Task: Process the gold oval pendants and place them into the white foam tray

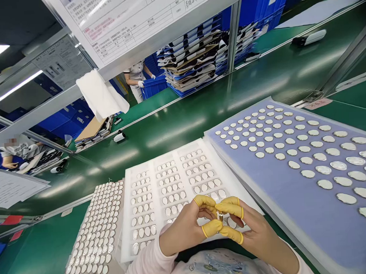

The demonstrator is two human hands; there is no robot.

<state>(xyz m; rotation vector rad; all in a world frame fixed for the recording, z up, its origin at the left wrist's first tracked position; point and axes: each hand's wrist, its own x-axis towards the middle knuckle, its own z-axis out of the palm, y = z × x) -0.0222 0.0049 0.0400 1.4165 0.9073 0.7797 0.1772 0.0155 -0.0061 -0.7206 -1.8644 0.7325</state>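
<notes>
My left hand (193, 220) and my right hand (251, 221) meet in front of my body, with yellow finger cots on thumbs and fingers. Between their fingertips they pinch a small shiny metal-rimmed piece (220, 215), seen nearly edge-on and partly covered by the fingers. Below the hands lies a white foam tray (154, 175), its slots filled with rows of round, white-faced pieces with dark edges. On the right, a blue-lavender sheet (258, 178) carries many loose oval, mirror-like discs (307, 174) with metal rims.
Left of the tray, a panel (94, 223) bears dense rows of similar white discs. Beyond runs a green conveyor (170, 131) with white-and-black devices (119, 136) on it. A metal frame holds papers overhead. Stacked trays (188, 63) and two other people stand farther back.
</notes>
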